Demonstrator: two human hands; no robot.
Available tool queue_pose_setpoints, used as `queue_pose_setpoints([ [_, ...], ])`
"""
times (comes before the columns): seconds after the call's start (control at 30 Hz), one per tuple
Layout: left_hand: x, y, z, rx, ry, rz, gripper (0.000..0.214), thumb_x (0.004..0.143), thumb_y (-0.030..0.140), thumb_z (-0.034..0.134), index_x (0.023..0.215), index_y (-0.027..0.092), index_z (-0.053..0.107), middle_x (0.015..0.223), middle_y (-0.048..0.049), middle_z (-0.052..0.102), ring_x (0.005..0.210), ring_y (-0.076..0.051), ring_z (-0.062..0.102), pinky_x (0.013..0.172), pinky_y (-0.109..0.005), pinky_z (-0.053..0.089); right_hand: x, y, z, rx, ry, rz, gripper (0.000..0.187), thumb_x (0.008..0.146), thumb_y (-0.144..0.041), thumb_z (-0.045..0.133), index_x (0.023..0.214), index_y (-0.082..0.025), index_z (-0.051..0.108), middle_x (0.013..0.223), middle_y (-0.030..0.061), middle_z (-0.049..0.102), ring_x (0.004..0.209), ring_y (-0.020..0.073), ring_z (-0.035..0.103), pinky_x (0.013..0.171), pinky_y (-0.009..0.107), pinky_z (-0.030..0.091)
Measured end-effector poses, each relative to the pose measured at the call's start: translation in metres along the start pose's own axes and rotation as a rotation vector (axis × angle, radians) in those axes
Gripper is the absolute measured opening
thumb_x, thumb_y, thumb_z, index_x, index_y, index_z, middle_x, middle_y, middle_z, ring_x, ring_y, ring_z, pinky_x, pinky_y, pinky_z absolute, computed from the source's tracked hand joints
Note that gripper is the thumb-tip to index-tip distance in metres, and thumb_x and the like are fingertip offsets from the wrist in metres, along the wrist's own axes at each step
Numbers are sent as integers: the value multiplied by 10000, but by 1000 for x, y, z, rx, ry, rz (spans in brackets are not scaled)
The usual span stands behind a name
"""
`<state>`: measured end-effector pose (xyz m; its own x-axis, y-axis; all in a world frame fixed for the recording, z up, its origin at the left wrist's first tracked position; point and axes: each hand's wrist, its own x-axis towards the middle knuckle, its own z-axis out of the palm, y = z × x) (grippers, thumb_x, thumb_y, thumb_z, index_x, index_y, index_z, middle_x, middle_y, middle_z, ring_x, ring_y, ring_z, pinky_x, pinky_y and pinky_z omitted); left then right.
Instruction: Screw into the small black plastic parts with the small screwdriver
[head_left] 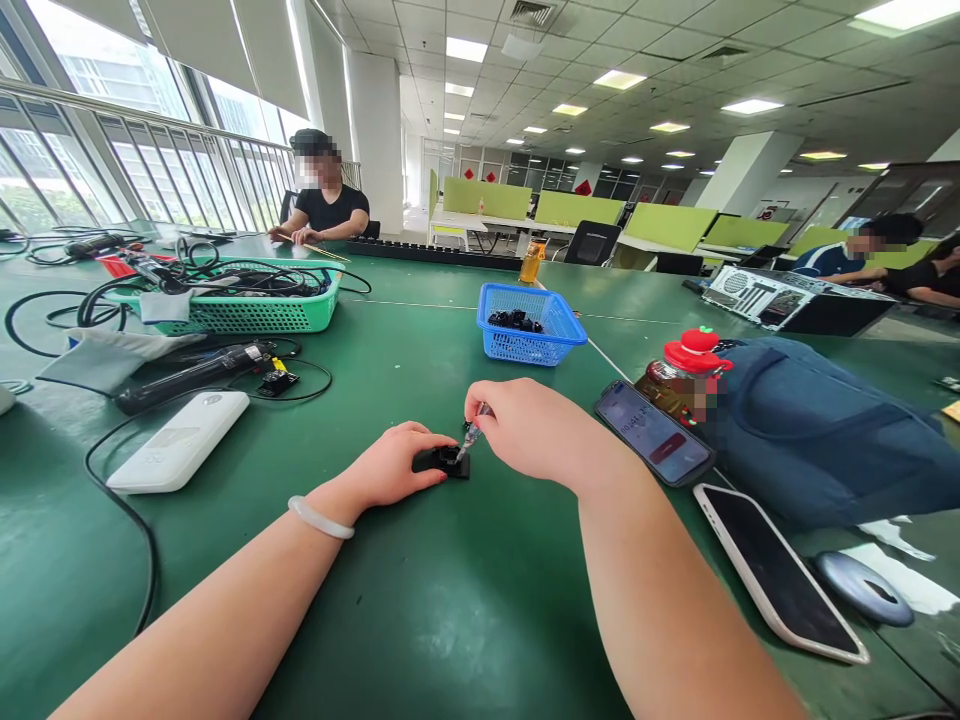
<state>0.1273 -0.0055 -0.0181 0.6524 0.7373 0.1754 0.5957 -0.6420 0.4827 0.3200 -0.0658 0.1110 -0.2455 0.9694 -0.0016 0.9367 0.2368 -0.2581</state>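
A small black plastic part (460, 468) lies on the green table, and my left hand (394, 465) grips its left end between thumb and fingers. My right hand (525, 425) is closed around a small screwdriver (471, 436) with a see-through handle. The screwdriver slants down to the left, its tip at the top of the black part. Whether the tip sits in a screw is too small to tell. Beyond my hands stands a blue basket (532, 348) with several small black pieces in it.
To the left are a white power bank (180, 440), a black cylinder (195, 378) and a green basket (247, 316) of cables. At right lie a lit phone (654, 432), a dark phone (776, 570), a mouse (864, 588), a red-lidded jar (686, 370) and a blue bag (825, 430). Other people sit farther off.
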Motion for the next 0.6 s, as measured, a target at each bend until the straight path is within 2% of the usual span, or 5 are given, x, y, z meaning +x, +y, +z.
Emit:
queue_pose_setpoints([
  [0.17,0,-1,-1,-17,-8,-15,429,783,397,619,1199,295,635,1080,-40,670,1074,-245,556,945,-364,451,-3,-2,-3,17,52,-30,193,825,-98,500,893,-239,613,811,-17,658,624,117,525,514,230,281],
  [0.6,1,-1,2,-50,-4,-5,338,787,435,595,1072,277,683,1067,-46,654,1064,-253,557,949,-377,447,1,-18,10,-95,5,-80,211,800,-69,472,935,-198,571,854,29,651,662,154,554,492,243,268],
])
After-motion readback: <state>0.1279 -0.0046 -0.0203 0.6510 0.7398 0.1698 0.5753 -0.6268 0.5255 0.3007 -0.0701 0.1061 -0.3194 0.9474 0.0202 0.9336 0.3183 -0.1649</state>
